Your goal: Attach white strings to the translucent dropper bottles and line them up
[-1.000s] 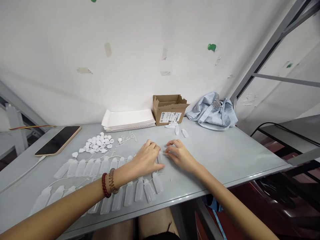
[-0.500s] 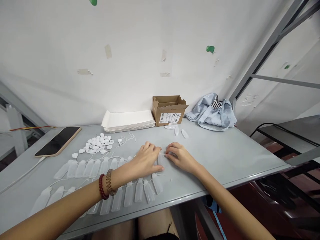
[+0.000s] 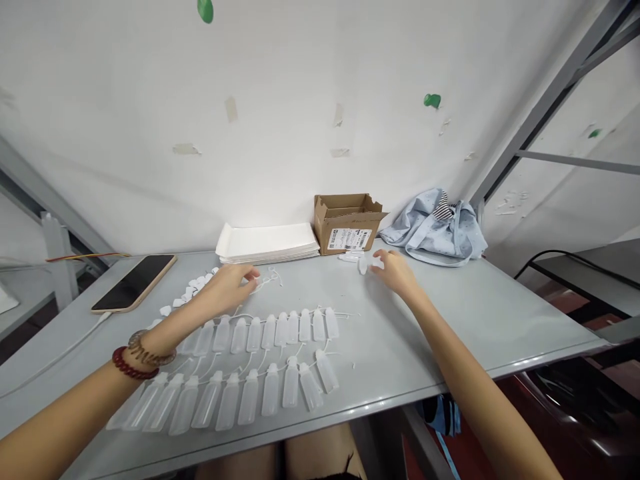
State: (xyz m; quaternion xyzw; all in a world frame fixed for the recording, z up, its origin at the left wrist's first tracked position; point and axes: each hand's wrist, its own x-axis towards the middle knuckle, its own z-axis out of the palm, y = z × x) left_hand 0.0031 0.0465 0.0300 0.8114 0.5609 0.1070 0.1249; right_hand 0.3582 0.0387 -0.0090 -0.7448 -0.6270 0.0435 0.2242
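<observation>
Most of the small bottles (image 3: 281, 328) were, I think, already arranged: they lay in two rows nearer to me than both hands, with thin ties (image 3: 347, 315) at many necks. Only a few loose bottles (image 3: 363, 266) were left, beside my right hand (image 3: 397, 272); white caps (image 3: 193, 288) lay just past my left hand (image 3: 227, 287), partly hidden. My left palm faced down, thumb and fingers apart, near some loose ties (image 3: 274, 277). My right fingers bent down at one bottle; whether they gripped it, I could not see.

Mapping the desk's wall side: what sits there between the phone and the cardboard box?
A low white stack, between phone and cardboard box; head view.
</observation>
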